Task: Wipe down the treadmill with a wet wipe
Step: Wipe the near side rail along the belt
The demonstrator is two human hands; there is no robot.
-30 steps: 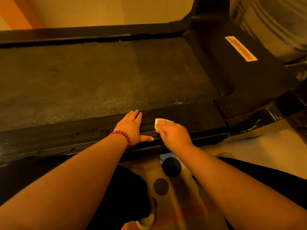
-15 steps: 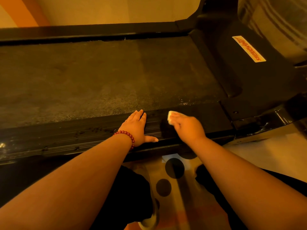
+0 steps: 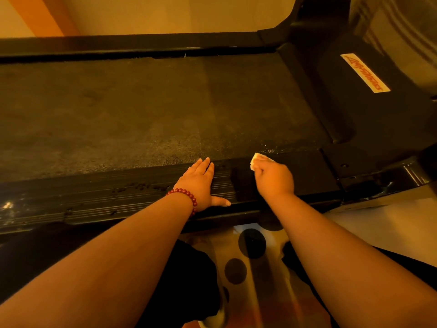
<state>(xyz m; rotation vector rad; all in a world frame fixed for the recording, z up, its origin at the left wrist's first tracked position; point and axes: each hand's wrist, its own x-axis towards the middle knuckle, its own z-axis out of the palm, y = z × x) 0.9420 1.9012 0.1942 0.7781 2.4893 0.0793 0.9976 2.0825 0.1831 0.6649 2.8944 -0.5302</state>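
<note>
The treadmill [image 3: 369, 129] fills most of the view. Its long axis runs left to right across the picture, and its front end, with the black motor cover, is on the right. The dark, speckled belt [image 3: 118, 110] lies along that same axis. The near side rail [image 3: 94, 200] is black and grooved and runs beside the belt, with dark crumbs scattered on its left stretch. Below the rail is a floor mat [image 3: 251, 243] with dark round dots.

The left hand [image 3: 201, 183] lies flat on the rail. Its fingers are straight and together, pointing toward the belt, and its thumb is spread to the right; it holds nothing. The right hand [image 3: 274, 178] is just to its right on the same rail, with its fingers curled over a wet wipe [image 3: 256, 159] and pressing it down.

A yellow label [image 3: 364, 72] sits slantwise on the motor cover. A red bead bracelet [image 3: 186, 197] circles the left wrist.

The wipe is a small pale wad at the rail's inner edge, touching the rail right beside the belt. Only its tip shows past the knuckles, pointing away from the person toward the belt.
</note>
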